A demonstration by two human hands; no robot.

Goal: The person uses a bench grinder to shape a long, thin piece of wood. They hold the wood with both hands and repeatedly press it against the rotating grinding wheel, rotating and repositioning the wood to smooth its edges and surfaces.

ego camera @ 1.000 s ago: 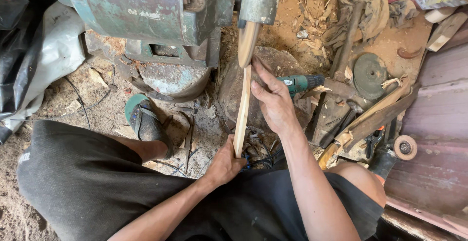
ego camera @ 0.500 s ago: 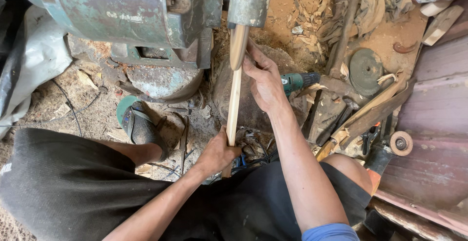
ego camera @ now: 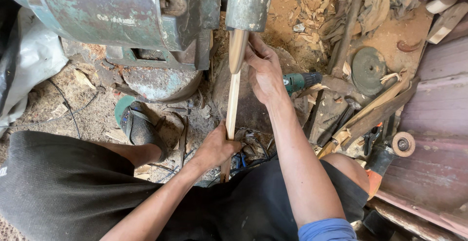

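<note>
Shift since earlier: compared with the earlier head frames, the wooden stick [ego camera: 232,105] had slid further up toward the machine, and the lower hand had crept up the shaft with it; the sandalled foot looked unmoved.
Head view, stick: it ran nearly straight up the frame, its shaped upper end tucked under the grey-green cylinder [ego camera: 249,3] of the big machine [ego camera: 122,16]; whether the two touched, I could not tell.
Head view, left hand [ego camera: 216,148]: fingers were wrapped tight round the lower part of the stick, clamped on it, just above the lap.
Head view, right hand [ego camera: 263,70]: it lay along the stick's upper stretch, fingers curled against the wood just below the cylinder, closed on it and steadying it.
What the shift meant: by my reading, the feed into the cylinder was under way, with the work creeping along the stick's length.
Head view, surroundings: a green sandal [ego camera: 139,124] sat on the dusty floor left of the stick, a green power drill [ego camera: 302,81] lay just right of the upper hand, and a round grey disc [ego camera: 369,65] rested further right among wood offcuts.
</note>
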